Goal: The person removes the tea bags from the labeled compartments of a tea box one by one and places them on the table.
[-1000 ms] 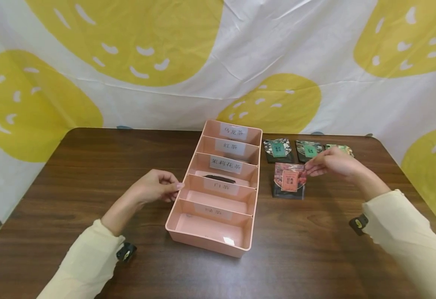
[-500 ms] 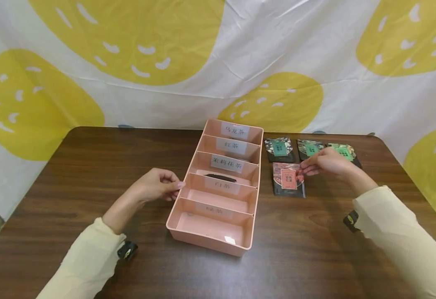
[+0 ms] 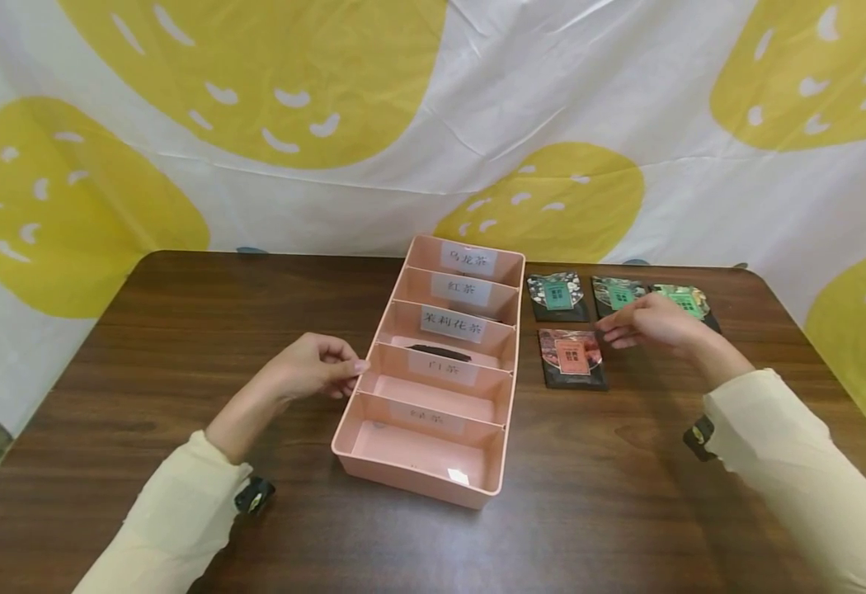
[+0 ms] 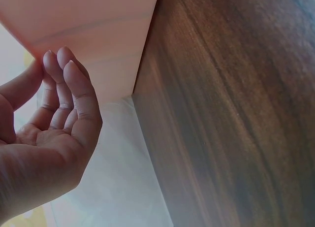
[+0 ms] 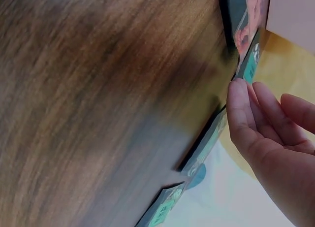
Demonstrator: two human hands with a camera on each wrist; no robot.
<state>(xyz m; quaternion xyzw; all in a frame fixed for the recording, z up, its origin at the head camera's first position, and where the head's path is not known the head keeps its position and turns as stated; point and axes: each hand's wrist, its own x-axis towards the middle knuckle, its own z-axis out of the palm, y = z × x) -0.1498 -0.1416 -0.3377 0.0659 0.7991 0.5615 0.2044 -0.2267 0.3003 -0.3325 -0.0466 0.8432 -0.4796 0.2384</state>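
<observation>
- Left hand (image 3: 317, 367) pinches the rim of the pink plastic five-compartment tray (image 3: 418, 488) at its nine o'clock.
- Right hand (image 3: 651, 322), thumb apart from bent fingers, is at the one-o'clock corner of the flat red-and-black packet (image 3: 572, 359); contact unclear.
- That packet lies on the brown wood-grain table (image 3: 589, 495), at the tray's three o'clock.
- Around it: black teal-labelled packet (image 3: 557, 297), twelve o'clock; black green-labelled packet (image 3: 617, 291), one o'clock.

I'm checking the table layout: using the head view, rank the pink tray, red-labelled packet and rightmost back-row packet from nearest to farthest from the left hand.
1. Pink tray: nearest, its left rim touched by the left hand.
2. Red-labelled packet: just right of the tray.
3. Rightmost back-row packet: farthest, partly hidden by the right hand.
</observation>
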